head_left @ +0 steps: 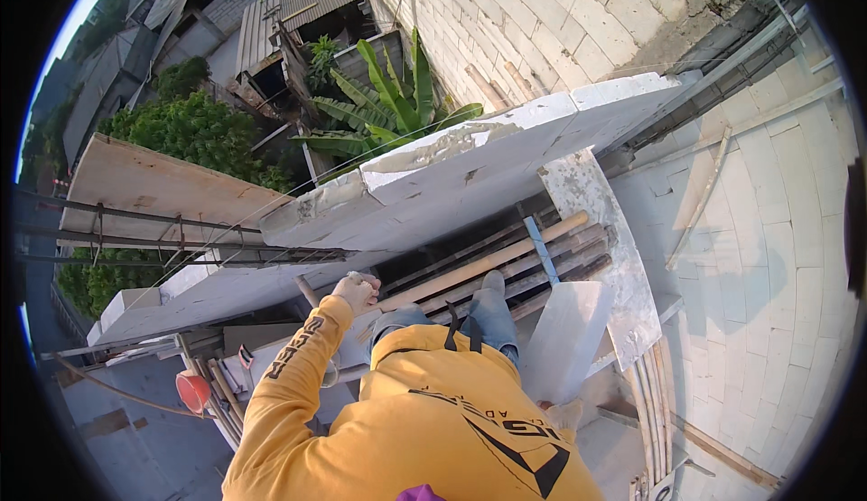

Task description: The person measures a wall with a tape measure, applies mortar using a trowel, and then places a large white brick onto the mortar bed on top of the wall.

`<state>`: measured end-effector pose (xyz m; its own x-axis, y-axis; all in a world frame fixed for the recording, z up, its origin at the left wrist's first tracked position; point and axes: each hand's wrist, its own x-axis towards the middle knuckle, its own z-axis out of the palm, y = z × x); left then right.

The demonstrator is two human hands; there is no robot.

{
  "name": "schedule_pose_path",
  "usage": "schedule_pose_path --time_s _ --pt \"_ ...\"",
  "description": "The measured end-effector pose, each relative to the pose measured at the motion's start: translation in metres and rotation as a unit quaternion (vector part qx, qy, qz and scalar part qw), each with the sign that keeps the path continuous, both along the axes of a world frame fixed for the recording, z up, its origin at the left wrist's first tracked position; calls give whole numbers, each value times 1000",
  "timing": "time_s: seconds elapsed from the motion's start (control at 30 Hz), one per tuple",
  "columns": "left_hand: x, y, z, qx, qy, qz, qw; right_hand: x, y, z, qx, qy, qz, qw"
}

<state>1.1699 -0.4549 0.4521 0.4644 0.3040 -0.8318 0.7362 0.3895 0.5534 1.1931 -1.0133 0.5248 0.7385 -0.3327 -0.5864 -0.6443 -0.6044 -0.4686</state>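
My left hand (358, 290), at the end of a yellow sleeve, is closed beside the low wall of pale blocks (470, 171). Whatever its fingers hold is too small to make out. A pale block (569, 334) leans at a tilt to the right of my legs. Close to that block's lower end shows part of my right hand (564, 416). My shirt covers much of it, and its fingers cannot be read. Grey mortar (452, 150) lies along part of the wall's top.
Bamboo poles (492, 262) and a blue metal bar (540, 248) lie around my feet. A white-stained board (605, 248) stands to the right. An orange-red bucket (193, 391) is at the left. Strings (244, 216) run along the wall; beyond it the ground drops to banana plants (388, 94).
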Motion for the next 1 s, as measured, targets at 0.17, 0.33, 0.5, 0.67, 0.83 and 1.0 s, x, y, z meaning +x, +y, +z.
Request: schedule_pose_path --time_s 0.17,0.33,0.5,0.67,0.83,1.0 --pt "121 -161 35 7 -65 -200 978 110 -37 56 11 -15 171 985" --pt "212 -300 33 -43 -201 -379 902 219 -33 161 19 -89 326 941" --pt "265 -356 88 -222 -391 -64 891 278 51 286 7 -161 440 883" --pt "264 -269 196 -123 -419 -30 899 316 131 368 -144 -244 601 747" --pt "285 -214 225 -123 -473 147 860 345 235 412 -120 -294 705 634" --pt "307 -164 254 -122 -261 344 894 380 331 425 -129 -320 771 535"
